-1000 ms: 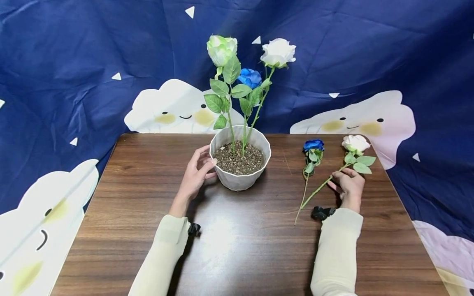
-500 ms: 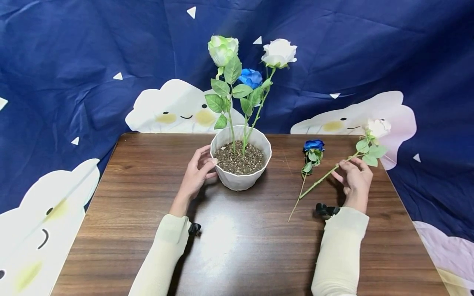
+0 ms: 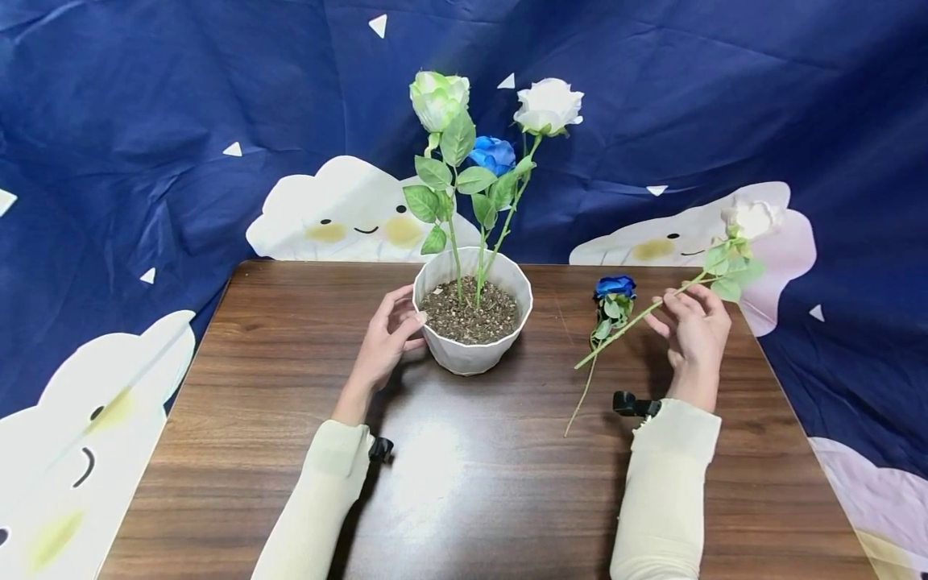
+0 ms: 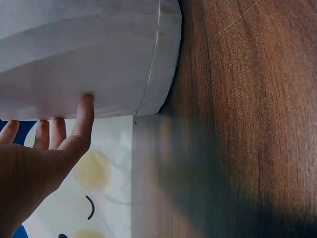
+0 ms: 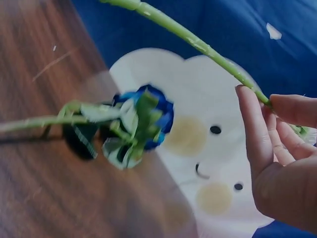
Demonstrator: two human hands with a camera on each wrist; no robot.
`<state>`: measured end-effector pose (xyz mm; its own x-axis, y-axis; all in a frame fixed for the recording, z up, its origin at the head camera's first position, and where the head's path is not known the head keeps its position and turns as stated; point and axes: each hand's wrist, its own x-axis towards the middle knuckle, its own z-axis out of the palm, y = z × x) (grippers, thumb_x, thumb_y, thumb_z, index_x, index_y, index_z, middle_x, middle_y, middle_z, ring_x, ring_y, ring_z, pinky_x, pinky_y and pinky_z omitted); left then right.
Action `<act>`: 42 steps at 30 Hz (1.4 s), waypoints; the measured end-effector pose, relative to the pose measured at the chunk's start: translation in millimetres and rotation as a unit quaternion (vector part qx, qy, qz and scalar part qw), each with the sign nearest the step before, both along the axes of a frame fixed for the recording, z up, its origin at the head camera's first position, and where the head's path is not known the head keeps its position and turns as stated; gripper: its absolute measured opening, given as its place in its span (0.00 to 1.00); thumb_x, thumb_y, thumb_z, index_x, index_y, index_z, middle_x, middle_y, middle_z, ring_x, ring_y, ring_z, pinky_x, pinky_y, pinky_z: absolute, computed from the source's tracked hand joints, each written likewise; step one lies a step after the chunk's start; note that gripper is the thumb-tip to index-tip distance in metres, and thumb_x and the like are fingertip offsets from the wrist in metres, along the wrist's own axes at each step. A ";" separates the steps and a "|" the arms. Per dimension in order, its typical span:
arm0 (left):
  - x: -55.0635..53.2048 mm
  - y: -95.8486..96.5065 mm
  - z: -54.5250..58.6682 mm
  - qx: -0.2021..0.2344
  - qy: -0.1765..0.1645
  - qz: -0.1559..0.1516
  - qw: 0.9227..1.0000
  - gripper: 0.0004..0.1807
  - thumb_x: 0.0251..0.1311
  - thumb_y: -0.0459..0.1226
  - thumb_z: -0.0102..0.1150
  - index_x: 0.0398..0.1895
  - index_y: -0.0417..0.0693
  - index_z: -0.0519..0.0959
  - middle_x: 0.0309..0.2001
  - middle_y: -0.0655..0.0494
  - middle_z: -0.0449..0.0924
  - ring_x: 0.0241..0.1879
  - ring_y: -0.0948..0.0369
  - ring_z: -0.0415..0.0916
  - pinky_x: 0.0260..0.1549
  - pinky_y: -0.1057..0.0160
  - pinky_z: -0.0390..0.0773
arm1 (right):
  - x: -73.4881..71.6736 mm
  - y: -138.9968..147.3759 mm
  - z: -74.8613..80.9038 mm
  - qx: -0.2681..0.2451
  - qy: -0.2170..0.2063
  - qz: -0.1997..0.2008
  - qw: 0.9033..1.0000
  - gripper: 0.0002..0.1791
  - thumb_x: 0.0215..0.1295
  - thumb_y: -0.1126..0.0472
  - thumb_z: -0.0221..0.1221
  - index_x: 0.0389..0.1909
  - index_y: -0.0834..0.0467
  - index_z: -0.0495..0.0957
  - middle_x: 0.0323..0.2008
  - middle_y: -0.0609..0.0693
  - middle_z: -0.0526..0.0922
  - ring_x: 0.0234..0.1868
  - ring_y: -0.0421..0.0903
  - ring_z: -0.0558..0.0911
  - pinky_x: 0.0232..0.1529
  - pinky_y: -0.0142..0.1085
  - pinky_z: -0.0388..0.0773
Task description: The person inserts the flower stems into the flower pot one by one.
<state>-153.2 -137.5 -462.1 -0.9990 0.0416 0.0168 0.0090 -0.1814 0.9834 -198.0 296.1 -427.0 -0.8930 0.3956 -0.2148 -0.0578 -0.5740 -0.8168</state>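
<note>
My left hand (image 3: 384, 338) rests its thumb and fingertips against the outer wall of a white faceted flowerpot (image 4: 119, 54); the fingers look extended, not wrapped round it. Dark soil (image 3: 467, 314) fills the pot, with a green-white rose (image 3: 439, 101), a blue rose (image 3: 493, 155) and a white rose (image 3: 548, 105) upright in it. At the right, my right hand (image 3: 698, 334) pinches the green stem (image 5: 198, 43) of another white rose (image 3: 750, 219) between thumb and fingers. This rose is tilted, bloom up to the right, its stem end raised over the table.
Another blue rose (image 3: 614, 287) lies on the brown wooden table (image 3: 507, 467), its thin stem pointing toward the front. Behind the table hangs a dark blue cloth (image 3: 181, 89) printed with smiling clouds.
My right hand has lifted the white rose up and to the right, and its stem end has come off the lying blue rose's stem. The left hand stays against the flowerpot.
</note>
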 end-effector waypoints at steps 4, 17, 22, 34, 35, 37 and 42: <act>0.0 -0.1 0.2 -0.002 -0.001 -0.002 1.000 0.30 0.69 0.32 0.57 0.73 0.46 0.65 0.62 0.38 0.69 0.53 0.52 0.74 0.49 0.40 0.83 | -2.6 -10.2 9.9 -0.008 0.034 -0.002 0.999 0.18 0.60 0.82 0.63 0.44 0.63 0.69 0.31 0.57 0.80 0.28 0.51 0.87 0.22 0.43 0.86; 1.1 -0.7 -2.2 0.003 0.003 -0.004 1.000 0.30 0.69 0.32 0.57 0.73 0.45 0.65 0.63 0.38 0.68 0.56 0.50 0.73 0.49 0.38 0.81 | -4.0 -42.0 31.1 -0.014 0.122 0.009 0.992 0.17 0.64 0.81 0.58 0.46 0.64 0.65 0.28 0.59 0.80 0.28 0.54 0.87 0.21 0.43 0.86; 1.1 -1.2 -2.6 0.003 0.005 -0.003 1.000 0.30 0.69 0.31 0.57 0.73 0.45 0.65 0.63 0.36 0.68 0.56 0.49 0.72 0.49 0.37 0.81 | -7.3 -55.3 42.7 -0.024 0.154 0.014 0.988 0.17 0.66 0.81 0.57 0.47 0.63 0.64 0.29 0.60 0.79 0.27 0.54 0.86 0.22 0.45 0.86; 1.1 -1.2 0.5 -0.002 0.005 -0.002 1.000 0.30 0.69 0.32 0.57 0.73 0.45 0.64 0.63 0.37 0.68 0.57 0.48 0.72 0.49 0.37 0.82 | -14.8 -90.9 71.3 -0.018 0.202 0.035 0.979 0.18 0.68 0.79 0.56 0.49 0.60 0.61 0.27 0.61 0.80 0.30 0.55 0.85 0.22 0.46 0.86; 0.9 -1.3 0.3 -0.002 0.005 -0.002 1.000 0.30 0.69 0.32 0.57 0.73 0.45 0.65 0.63 0.36 0.68 0.57 0.48 0.72 0.49 0.37 0.82 | -15.7 -94.2 72.3 -0.013 0.204 0.034 0.978 0.18 0.68 0.79 0.56 0.49 0.60 0.61 0.27 0.61 0.80 0.30 0.55 0.85 0.22 0.45 0.86; 0.5 -1.2 0.4 -0.002 0.007 -0.002 1.000 0.30 0.69 0.32 0.57 0.73 0.45 0.65 0.63 0.36 0.68 0.57 0.48 0.72 0.49 0.37 0.81 | -16.9 -100.4 73.5 0.003 0.205 0.033 0.978 0.18 0.68 0.78 0.56 0.49 0.60 0.62 0.28 0.61 0.80 0.31 0.56 0.85 0.21 0.44 0.86; 0.0 -0.6 -0.1 -0.001 0.008 -0.001 1.000 0.30 0.68 0.32 0.57 0.73 0.44 0.65 0.63 0.34 0.68 0.57 0.47 0.72 0.49 0.35 0.81 | -17.4 -114.7 71.7 0.063 0.209 0.038 0.975 0.17 0.69 0.76 0.57 0.51 0.59 0.63 0.32 0.62 0.79 0.33 0.55 0.85 0.23 0.42 0.87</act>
